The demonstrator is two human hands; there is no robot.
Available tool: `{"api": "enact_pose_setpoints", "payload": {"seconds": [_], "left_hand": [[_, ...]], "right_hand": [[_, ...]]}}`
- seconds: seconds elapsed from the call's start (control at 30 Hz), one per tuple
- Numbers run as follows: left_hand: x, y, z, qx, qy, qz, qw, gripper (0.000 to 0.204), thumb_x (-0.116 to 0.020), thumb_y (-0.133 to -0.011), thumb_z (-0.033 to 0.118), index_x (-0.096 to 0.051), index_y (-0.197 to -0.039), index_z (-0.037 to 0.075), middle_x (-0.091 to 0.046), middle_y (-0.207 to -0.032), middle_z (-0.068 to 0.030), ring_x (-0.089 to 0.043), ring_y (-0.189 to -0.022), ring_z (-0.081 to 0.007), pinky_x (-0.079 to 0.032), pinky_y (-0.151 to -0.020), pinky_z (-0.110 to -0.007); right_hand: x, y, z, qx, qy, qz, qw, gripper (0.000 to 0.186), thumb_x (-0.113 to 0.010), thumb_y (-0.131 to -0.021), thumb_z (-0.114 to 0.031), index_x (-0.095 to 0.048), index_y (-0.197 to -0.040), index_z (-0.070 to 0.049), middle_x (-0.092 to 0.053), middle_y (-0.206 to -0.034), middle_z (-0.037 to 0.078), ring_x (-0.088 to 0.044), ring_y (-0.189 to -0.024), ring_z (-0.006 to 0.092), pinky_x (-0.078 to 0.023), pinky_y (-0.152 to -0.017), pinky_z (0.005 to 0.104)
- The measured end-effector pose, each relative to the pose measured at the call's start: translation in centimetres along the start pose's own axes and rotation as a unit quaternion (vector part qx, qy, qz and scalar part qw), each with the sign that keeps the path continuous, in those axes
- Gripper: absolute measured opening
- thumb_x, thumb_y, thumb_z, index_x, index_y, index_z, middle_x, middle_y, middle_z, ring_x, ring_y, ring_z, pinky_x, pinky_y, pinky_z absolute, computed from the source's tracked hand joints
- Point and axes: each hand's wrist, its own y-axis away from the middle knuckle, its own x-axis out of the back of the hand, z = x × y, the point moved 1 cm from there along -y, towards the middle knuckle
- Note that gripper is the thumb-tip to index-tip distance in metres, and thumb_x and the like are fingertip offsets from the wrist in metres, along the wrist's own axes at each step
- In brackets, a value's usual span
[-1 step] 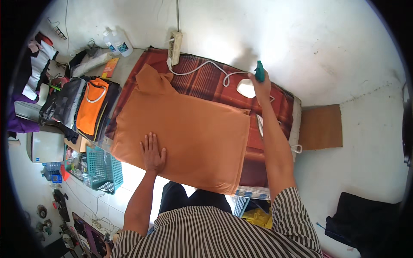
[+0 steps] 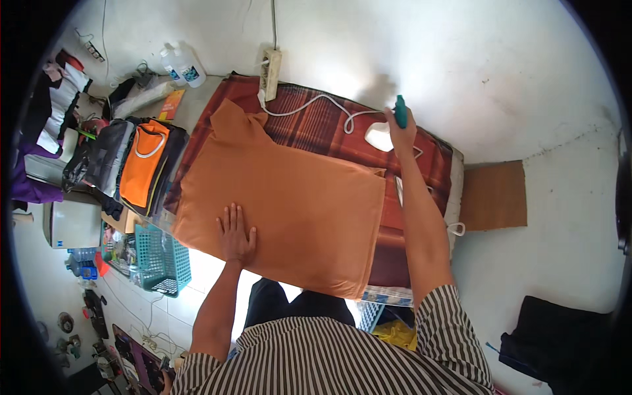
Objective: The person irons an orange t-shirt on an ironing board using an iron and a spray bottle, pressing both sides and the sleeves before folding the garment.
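Observation:
An orange-brown shirt point(image 2: 283, 197) lies spread on the red plaid cloth covering the table, one sleeve toward the far left. My left hand point(image 2: 236, 236) rests flat on its near left part, fingers spread and holding nothing. Beyond the shirt, at the far right, my right hand point(image 2: 402, 131) is closed around a spray bottle with a green head point(image 2: 400, 112) and a white body. The bottle is upright above the plaid cloth, apart from the shirt. My right forearm partly hides a pale, shiny object point(image 2: 399, 189) that I cannot make out.
A power strip point(image 2: 269, 74) with a white cord point(image 2: 303, 105) lies at the back. Folded clothes point(image 2: 141, 164), an orange piece on top, and two clear bottles point(image 2: 192, 74) stand left. Green baskets point(image 2: 161, 257) sit below. Cardboard point(image 2: 494, 195) leans right, and a white loop point(image 2: 455, 228) hangs at the table's edge.
The green spray head has turned slightly in my right hand, and the fingers around it sit a little differently. My left hand stays flat on the shirt. The whole view has shifted slightly.

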Motion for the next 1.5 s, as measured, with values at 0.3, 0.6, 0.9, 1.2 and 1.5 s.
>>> {"api": "enact_pose_setpoints", "payload": {"seconds": [0.3, 0.6, 0.9, 1.2, 1.5], "left_hand": [[-0.1, 0.8, -0.5, -0.009, 0.009, -0.004, 1.000, 0.081, -0.053, -0.104, 0.043, -0.033, -0.168, -0.002, -0.029, -0.178, -0.0182, -0.019, -0.167, -0.0377, -0.008, -0.135, -0.061], [-2.4, 4.8, -8.5, 0.037, 0.274, 0.180, 0.944, 0.070, -0.066, -0.099, 0.021, -0.041, -0.160, -0.005, -0.041, -0.166, -0.0279, -0.034, -0.156, -0.0474, -0.027, -0.129, -0.059], [-4.6, 8.1, -30.6, 0.250, 0.522, 0.088, 0.811, 0.083, -0.070, -0.091, 0.002, -0.026, -0.162, 0.000, -0.045, -0.156, -0.0205, -0.053, -0.137, -0.0314, -0.046, -0.116, -0.041], [-5.6, 12.0, -29.1, 0.188, 0.491, -0.357, 0.773, 0.053, -0.087, -0.089, 0.030, -0.076, -0.129, -0.002, -0.079, -0.121, -0.0115, -0.073, -0.109, -0.0218, -0.057, -0.093, -0.037], [-2.4, 23.3, -29.6, 0.216, 0.650, -0.211, 0.697, 0.049, -0.069, -0.108, 0.027, -0.063, -0.142, -0.008, -0.073, -0.133, -0.0166, -0.068, -0.123, -0.0228, -0.053, -0.106, -0.038]], "right_hand": [[4.0, 18.3, -6.1, -0.327, -0.133, 0.072, 0.933, 0.045, -0.075, -0.103, -0.051, -0.076, -0.096, -0.007, -0.071, -0.086, 0.004, -0.065, -0.082, 0.0114, -0.052, -0.076, 0.0337], [-6.5, 25.3, -1.4, -0.451, -0.225, 0.041, 0.863, 0.040, -0.079, -0.099, -0.053, -0.071, -0.097, -0.013, -0.062, -0.073, 0.003, -0.060, -0.053, 0.0173, -0.052, -0.049, 0.0361], [-31.0, 29.9, -18.3, -0.454, -0.247, -0.202, 0.832, 0.043, -0.076, -0.102, -0.054, -0.068, -0.093, -0.013, -0.063, -0.071, 0.002, -0.061, -0.052, 0.0186, -0.050, -0.047, 0.0357], [-14.8, 36.4, -12.6, -0.299, -0.124, -0.076, 0.943, 0.042, -0.073, -0.104, -0.049, -0.075, -0.106, -0.008, -0.062, -0.068, 0.004, -0.058, -0.049, 0.0157, -0.048, -0.045, 0.0346], [3.7, 47.1, -10.5, -0.495, -0.216, 0.189, 0.821, 0.034, -0.072, -0.104, -0.047, -0.067, -0.092, -0.015, -0.061, -0.068, 0.002, -0.060, -0.051, 0.0166, -0.049, -0.044, 0.0347]]}}
